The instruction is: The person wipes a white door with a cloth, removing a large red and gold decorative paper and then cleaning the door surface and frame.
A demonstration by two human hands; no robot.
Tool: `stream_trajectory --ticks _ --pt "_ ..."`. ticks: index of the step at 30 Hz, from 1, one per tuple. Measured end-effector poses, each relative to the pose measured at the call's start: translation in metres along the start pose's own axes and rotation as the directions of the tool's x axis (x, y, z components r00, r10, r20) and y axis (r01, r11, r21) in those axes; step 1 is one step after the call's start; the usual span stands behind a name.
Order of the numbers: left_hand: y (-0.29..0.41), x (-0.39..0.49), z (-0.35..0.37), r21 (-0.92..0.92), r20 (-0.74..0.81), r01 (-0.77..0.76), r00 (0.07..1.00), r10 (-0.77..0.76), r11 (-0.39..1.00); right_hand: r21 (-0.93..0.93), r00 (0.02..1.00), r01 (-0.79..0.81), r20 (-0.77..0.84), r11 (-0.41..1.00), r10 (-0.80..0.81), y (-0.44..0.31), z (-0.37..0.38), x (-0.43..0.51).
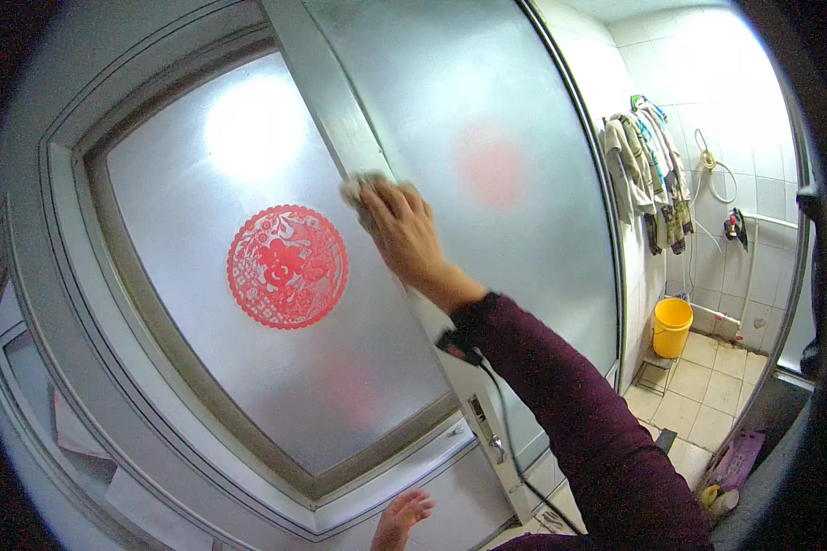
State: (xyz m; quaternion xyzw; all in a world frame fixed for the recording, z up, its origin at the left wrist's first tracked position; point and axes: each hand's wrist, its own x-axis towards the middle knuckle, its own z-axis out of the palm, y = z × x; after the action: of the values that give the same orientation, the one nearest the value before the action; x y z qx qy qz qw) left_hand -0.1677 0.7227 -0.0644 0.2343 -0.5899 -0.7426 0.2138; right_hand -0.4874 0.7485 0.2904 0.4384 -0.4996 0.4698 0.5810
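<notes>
My right hand [406,224] presses a bunched greyish cloth [353,191] against the light metal stile [348,131] of a sliding door, with the arm stretched up in a dark purple sleeve. To the left of the cloth, a round red paper-cut decoration [288,267] is stuck on a frosted glass panel [200,227]. Behind the wrist, a second frosted pane [558,262] shows a blurred red round shape. Low in the view, my left hand [406,513] hovers below the window frame's bottom edge. Its fingers are loosely bent and nothing shows in them.
A black cable [506,420] hangs from my right wrist past the door handle [497,449]. Through the doorway on the right are hanging clothes [651,165], a yellow bucket [672,327], white pipes [751,275] and a tiled floor [696,386]. A purple item [739,458] lies by the threshold.
</notes>
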Motion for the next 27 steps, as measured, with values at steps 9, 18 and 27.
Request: stream_trajectory --ticks 9,18,27 --pt "-0.051 -0.103 -0.062 0.385 -0.143 -0.143 0.967 0.212 0.912 0.054 0.949 0.111 0.289 0.992 -0.122 0.019 -0.024 -0.088" --pt "-0.058 -0.082 -0.045 0.048 -0.258 0.180 0.952 -0.162 0.982 -0.058 0.997 0.054 -0.047 0.997 -0.056 0.031 0.030 0.133" --pt "-0.085 -0.105 -0.072 0.071 -0.322 0.285 0.914 -0.249 0.956 -0.005 0.997 0.076 -0.027 0.997 -0.077 0.023 0.013 -0.049"
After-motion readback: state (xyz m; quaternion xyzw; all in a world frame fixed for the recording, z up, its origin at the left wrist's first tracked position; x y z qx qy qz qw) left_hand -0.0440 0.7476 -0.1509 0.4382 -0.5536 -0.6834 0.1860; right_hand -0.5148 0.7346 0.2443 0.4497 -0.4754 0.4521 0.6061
